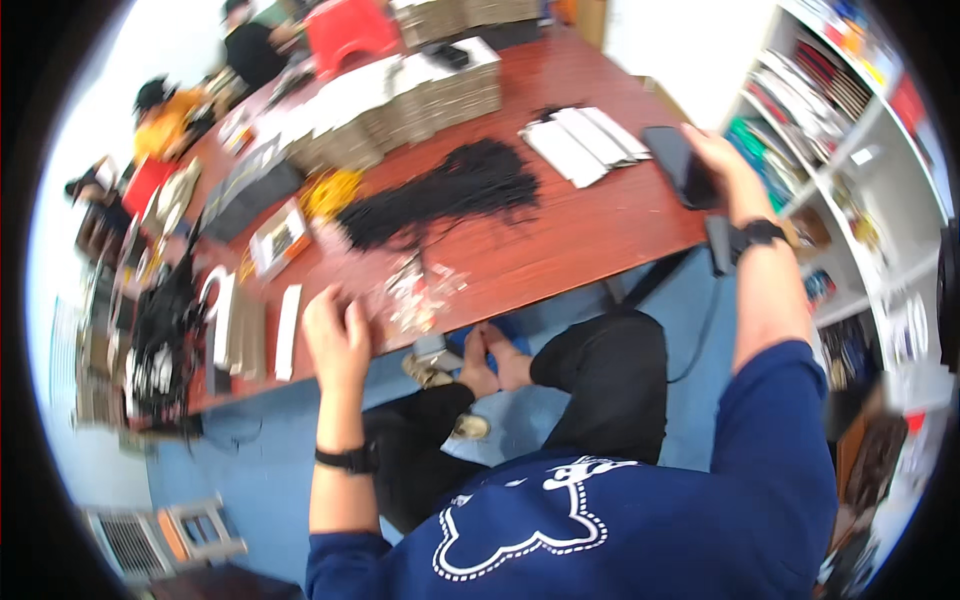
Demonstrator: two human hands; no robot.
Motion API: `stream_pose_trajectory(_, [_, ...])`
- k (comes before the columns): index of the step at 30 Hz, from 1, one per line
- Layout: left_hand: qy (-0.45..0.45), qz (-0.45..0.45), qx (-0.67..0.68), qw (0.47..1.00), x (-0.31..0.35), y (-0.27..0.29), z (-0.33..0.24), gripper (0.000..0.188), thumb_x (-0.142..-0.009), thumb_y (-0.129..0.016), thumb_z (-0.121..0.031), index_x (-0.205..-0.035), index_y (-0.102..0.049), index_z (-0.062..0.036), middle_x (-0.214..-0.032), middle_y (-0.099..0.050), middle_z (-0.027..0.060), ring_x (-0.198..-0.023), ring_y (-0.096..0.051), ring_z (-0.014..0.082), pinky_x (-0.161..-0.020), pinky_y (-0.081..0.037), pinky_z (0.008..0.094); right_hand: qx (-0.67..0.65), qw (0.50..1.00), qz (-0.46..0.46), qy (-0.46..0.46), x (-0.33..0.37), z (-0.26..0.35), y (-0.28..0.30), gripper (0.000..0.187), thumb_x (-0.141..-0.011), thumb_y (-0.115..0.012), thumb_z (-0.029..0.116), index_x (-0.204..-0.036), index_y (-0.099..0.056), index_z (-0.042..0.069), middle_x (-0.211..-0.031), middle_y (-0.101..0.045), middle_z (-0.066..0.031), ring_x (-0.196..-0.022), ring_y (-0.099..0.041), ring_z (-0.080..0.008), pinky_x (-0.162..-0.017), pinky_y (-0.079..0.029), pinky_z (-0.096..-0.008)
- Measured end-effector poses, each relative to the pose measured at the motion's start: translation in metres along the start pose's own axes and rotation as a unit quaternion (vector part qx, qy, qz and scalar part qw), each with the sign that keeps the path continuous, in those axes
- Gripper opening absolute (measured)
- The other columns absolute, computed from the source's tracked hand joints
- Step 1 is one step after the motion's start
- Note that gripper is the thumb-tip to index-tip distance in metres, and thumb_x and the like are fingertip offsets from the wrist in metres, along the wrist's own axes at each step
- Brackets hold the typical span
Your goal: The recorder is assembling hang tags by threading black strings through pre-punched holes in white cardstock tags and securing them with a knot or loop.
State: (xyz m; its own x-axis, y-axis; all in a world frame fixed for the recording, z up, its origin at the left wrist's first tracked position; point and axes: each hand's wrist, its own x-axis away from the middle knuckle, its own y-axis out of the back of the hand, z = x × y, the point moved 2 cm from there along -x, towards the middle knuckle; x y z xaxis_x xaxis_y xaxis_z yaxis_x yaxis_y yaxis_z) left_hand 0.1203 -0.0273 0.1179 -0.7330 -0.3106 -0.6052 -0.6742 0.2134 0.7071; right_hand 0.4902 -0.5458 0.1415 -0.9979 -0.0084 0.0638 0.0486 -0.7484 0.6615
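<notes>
At the right end of the red-brown table (590,235), my right hand (718,165) grips the outer edge of a black smartphone (676,165). Its screen side looks dark. My left hand (337,335) is over the table's near edge, thumb and fingers apart, with nothing visible in it. Just left of it lies a narrow white strip (288,332). On its other side is a scatter of small clear plastic pieces (425,292). A long bundle of black cords (450,190) stretches across the middle, and flat white strips (582,145) lie near the phone.
Stacked cardboard pieces (440,98) line the far side. Yellow cords (332,194) and a small open box (279,240) stand left of the black bundle. White shelves (850,215) rise at right. Other people, one in an orange top (165,130), sit along the far left.
</notes>
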Motion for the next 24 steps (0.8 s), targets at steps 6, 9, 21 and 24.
stream_pose_trajectory(6, [0.015,-0.021,0.018,0.999,0.002,0.002,0.0,0.03,-0.08,-0.061,-0.011,-0.109,-0.055,-0.0035,-0.104,-0.057,0.016,-0.105,-0.051,0.0336,-0.092,-0.041,0.0421,0.228,0.966,-0.066,0.105,0.08,0.007,-0.024,0.094,-0.074,-0.07,0.051,-0.14,-0.031,-0.003,-0.13,-0.046,-0.0311,-0.124,-0.045,-0.0389,-0.104,-0.035,-0.0404])
stream_pose_trajectory(9, [0.008,-0.028,0.032,0.999,0.004,0.004,-0.001,0.031,-0.08,-0.061,-0.01,-0.109,-0.054,-0.0036,-0.105,-0.057,0.0155,-0.106,-0.051,0.0332,-0.092,-0.041,0.0415,0.319,0.931,-0.135,0.118,0.11,-0.002,-0.033,0.1,-0.073,-0.071,0.049,-0.143,-0.022,-0.003,-0.134,-0.041,-0.0316,-0.128,-0.038,-0.0416,-0.106,-0.033,-0.0411])
stream_pose_trajectory(21, [-0.027,0.002,0.046,0.999,0.009,0.042,0.003,0.026,-0.081,-0.06,-0.007,-0.106,-0.057,-0.0038,-0.106,-0.056,0.0144,-0.103,-0.054,0.0316,-0.089,-0.044,0.0392,0.225,0.871,-0.305,0.313,0.133,0.033,-0.062,0.06,-0.083,-0.068,0.03,-0.131,-0.046,0.001,-0.124,-0.05,-0.0228,-0.116,-0.048,-0.0353,-0.099,-0.037,-0.0427])
stream_pose_trajectory(24, [0.037,0.056,0.094,0.993,0.017,0.059,0.011,0.022,-0.08,-0.06,-0.005,-0.102,-0.06,-0.0026,-0.103,-0.058,0.0126,-0.097,-0.058,0.0275,-0.082,-0.05,0.0364,0.035,0.921,-0.157,0.354,0.176,0.074,-0.099,0.031,-0.087,-0.059,0.012,-0.117,-0.056,0.003,-0.109,-0.055,-0.0098,-0.098,-0.053,-0.0219,-0.087,-0.043,-0.0332])
